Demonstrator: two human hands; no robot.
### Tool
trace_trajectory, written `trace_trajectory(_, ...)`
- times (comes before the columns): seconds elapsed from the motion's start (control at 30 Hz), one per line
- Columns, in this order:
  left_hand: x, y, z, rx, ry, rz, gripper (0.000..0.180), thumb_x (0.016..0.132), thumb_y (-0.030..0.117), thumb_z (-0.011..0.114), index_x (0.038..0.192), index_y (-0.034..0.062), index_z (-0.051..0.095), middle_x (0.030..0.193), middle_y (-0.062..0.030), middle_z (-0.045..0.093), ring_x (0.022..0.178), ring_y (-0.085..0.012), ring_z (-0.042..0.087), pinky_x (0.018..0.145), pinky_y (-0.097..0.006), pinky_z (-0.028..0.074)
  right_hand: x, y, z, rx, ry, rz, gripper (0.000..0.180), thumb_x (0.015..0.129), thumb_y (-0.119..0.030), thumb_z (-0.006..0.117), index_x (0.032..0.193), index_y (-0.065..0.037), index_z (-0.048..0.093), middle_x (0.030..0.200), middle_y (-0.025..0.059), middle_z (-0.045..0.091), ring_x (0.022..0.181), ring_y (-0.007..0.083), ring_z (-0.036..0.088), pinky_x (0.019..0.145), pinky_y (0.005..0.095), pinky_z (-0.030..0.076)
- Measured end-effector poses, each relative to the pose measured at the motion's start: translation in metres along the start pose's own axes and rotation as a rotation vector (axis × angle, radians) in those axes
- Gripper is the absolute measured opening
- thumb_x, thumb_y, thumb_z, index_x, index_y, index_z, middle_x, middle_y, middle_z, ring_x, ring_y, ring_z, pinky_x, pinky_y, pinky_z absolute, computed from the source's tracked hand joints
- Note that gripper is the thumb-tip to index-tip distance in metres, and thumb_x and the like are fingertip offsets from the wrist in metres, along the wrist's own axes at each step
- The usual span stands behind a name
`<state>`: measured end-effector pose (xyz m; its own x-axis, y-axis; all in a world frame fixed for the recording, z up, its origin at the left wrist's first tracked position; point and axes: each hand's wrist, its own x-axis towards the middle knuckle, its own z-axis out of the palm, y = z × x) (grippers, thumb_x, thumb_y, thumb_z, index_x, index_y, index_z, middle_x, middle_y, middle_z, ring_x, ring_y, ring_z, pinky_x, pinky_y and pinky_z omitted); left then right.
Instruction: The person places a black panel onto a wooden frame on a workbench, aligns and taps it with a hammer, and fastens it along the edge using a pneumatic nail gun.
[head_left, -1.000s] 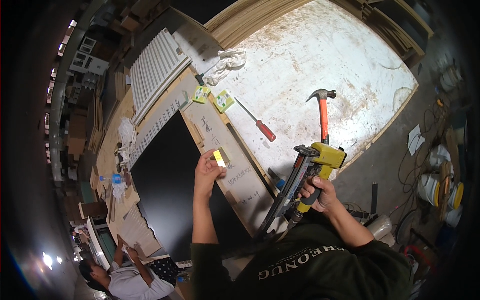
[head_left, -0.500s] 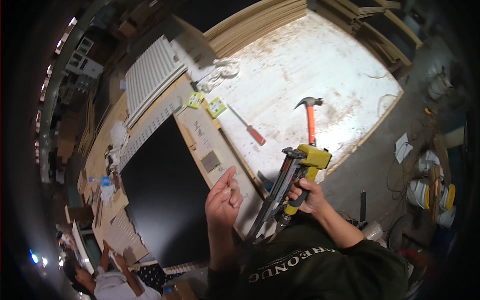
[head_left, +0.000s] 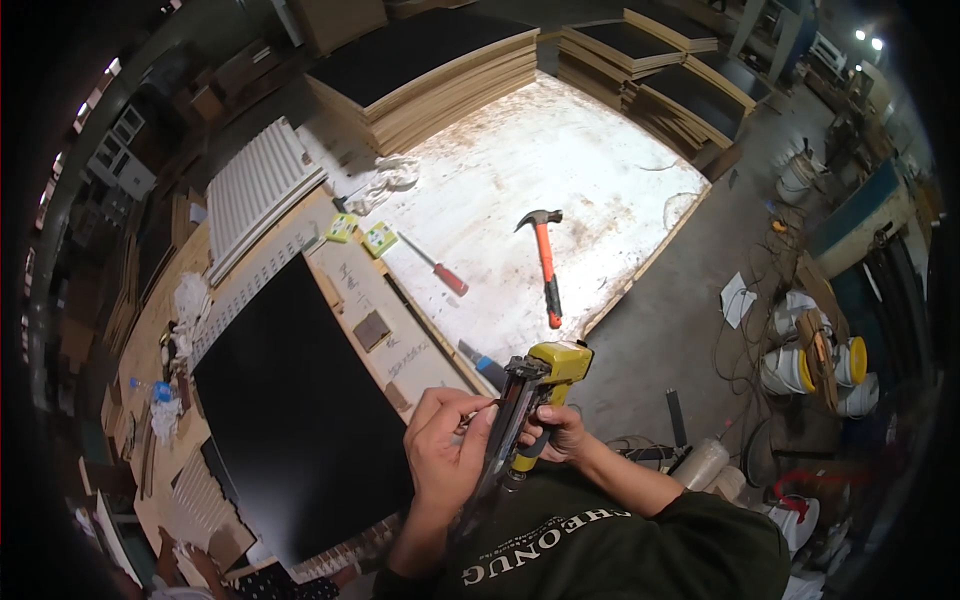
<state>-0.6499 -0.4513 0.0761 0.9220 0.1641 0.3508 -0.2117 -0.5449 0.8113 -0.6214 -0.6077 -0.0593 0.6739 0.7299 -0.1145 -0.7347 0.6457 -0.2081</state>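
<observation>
My right hand [head_left: 556,432] grips the handle of a yellow and black nail gun [head_left: 560,358], held upright close to my body. Beside its long dark magazine my left hand [head_left: 448,440] is closed, thumb and fingers pinched together. A bit of something small and dark shows between those fingertips, too little to name. They are right at the magazine's edge; whether they touch it I cannot tell. Beyond the gun lie a claw hammer [head_left: 546,268] with an orange handle and a blue-handled tool [head_left: 484,364].
A red-handled screwdriver [head_left: 436,265] and small yellow-green boxes [head_left: 379,238] lie on the white worktop [head_left: 470,180]. To the left is a large black panel [head_left: 300,400]. Stacked boards [head_left: 450,80] stand at the back. Buckets [head_left: 785,370] and cables are on the right floor. Another person's arm shows lower left.
My left hand has moved from a raised, partly curled pose to a pinch beside the gun's magazine. The gun is lower in view, and the head view has shifted.
</observation>
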Motion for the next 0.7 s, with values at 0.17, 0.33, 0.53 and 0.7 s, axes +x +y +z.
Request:
trace_trajectory(0.17,-0.041,0.009,-0.026,-0.017,0.014,-0.188,0.008,0.076,0.002,0.067,0.082,-0.0036,0.066,0.069,-0.0083,0.059,0.056,-0.0102,0.054,0.050,-0.021,0.041,-0.006,0.037,0.005,0.028,-0.044,0.080,0.014,0.080,-0.020,0.058,0.080,-0.006,0.055,0.065,0.0030,0.051,0.067,0.0170,0.054,0.075,0.0339,0.046)
trace_trajectory(0.33,-0.069,0.014,-0.058,0.103,0.081,-0.219,0.007,0.075,0.002,0.068,0.076,-0.0037,0.065,0.059,-0.0074,0.056,0.048,-0.0091,0.053,0.043,-0.021,0.039,-0.008,0.072,0.016,-0.014,-0.072,0.175,0.017,0.080,-0.022,0.059,0.077,-0.007,0.053,0.065,0.0021,0.049,0.066,0.0158,0.052,0.073,0.0325,0.045)
trace_trajectory(0.53,-0.110,0.032,-0.088,0.183,0.041,-0.368,0.009,0.073,0.003,0.069,0.069,-0.0019,0.062,0.057,-0.0067,0.056,0.045,-0.0079,0.049,0.041,-0.022,0.037,-0.013,0.113,0.024,-0.026,-0.122,0.311,0.019,0.081,-0.024,0.059,0.074,-0.009,0.050,0.064,0.0006,0.048,0.066,0.0144,0.051,0.072,0.0316,0.044)
trace_trajectory(0.7,-0.135,0.030,-0.100,0.236,0.120,-0.371,0.007,0.073,0.001,0.068,0.069,-0.0022,0.063,0.057,-0.0053,0.057,0.047,-0.0053,0.048,0.043,-0.019,0.034,-0.016,0.135,0.031,-0.013,-0.167,0.379,0.019,0.081,-0.024,0.059,0.073,-0.009,0.050,0.064,0.0003,0.048,0.066,0.0140,0.051,0.073,0.0317,0.044)
